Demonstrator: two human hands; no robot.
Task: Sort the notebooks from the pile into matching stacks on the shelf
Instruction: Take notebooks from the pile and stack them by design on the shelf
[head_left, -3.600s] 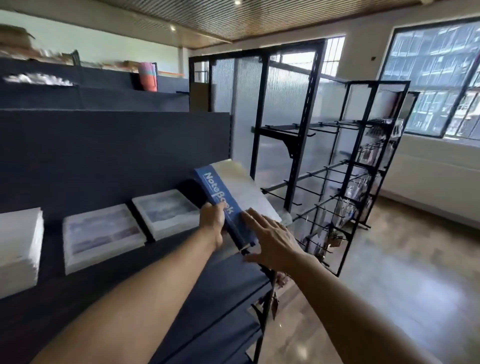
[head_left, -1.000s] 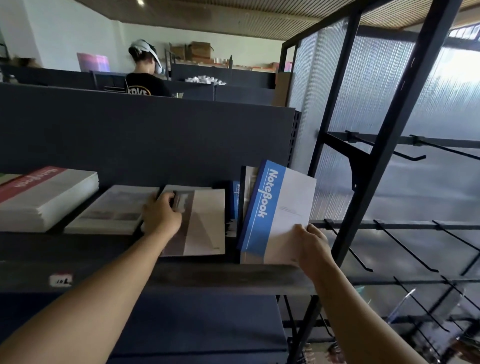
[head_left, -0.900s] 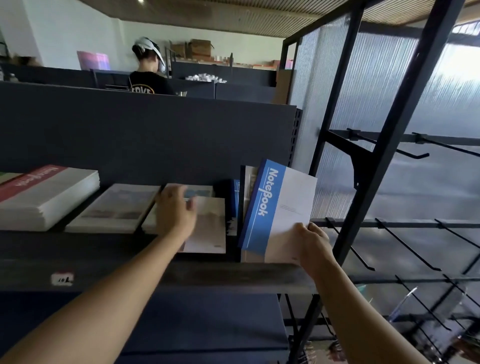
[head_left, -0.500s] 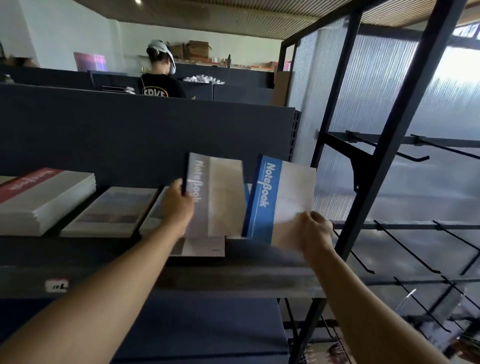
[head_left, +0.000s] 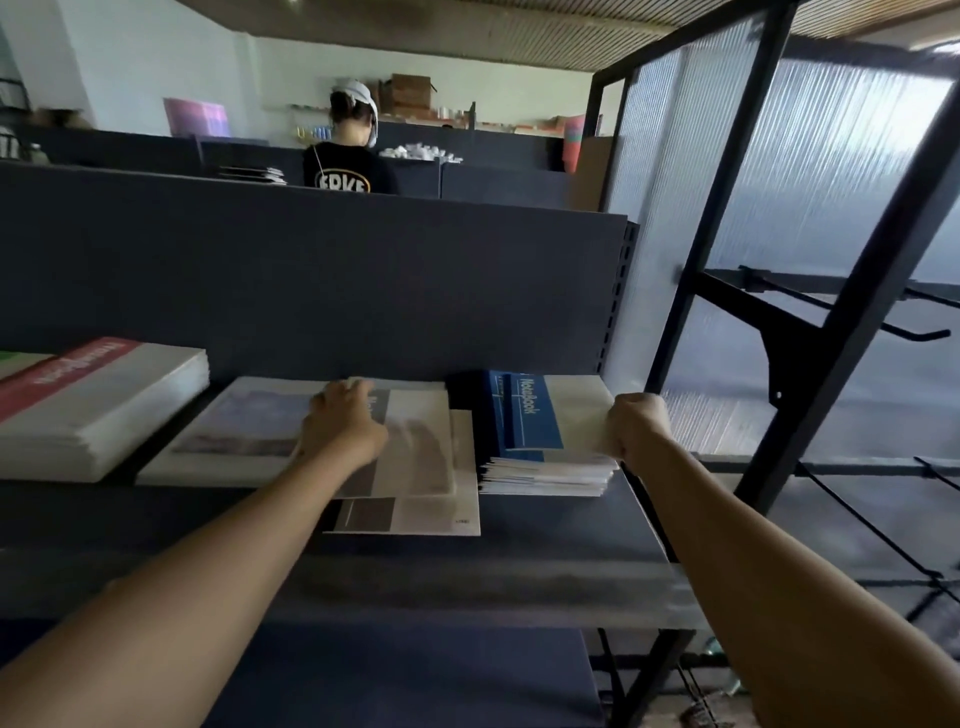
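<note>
Both your hands are out over the shelf (head_left: 519, 551), well apart, each on its own notebook. Your left hand (head_left: 343, 423) rests knuckles-up on the grey-banded notebook (head_left: 415, 441); its fingers reach over the far left part of the cover, and whether they grip an edge or merely press you cannot tell from this angle. Your right hand (head_left: 636, 423) is curled tight around the right edge of the blue-banded notebook (head_left: 540, 415), which lies flat atop the blue stack (head_left: 545, 475). Both notebooks lie with their long axis running away from you, bands to the left. The grey one sits skewed over a second grey-banded notebook (head_left: 410, 517) that juts toward the front lip, so the two do not line up. That offset looks like what the coming move turns on: your left hand is the nearer one and seems best placed to draw the upper cover back toward you, or push the lower one in. Left of that lies a flat pale stack (head_left: 228, 436), then a thick red-banded stack (head_left: 93, 405). Behind stands the dark back panel (head_left: 311, 280), and beyond it a person in a black shirt (head_left: 348, 166) faces away.
</note>
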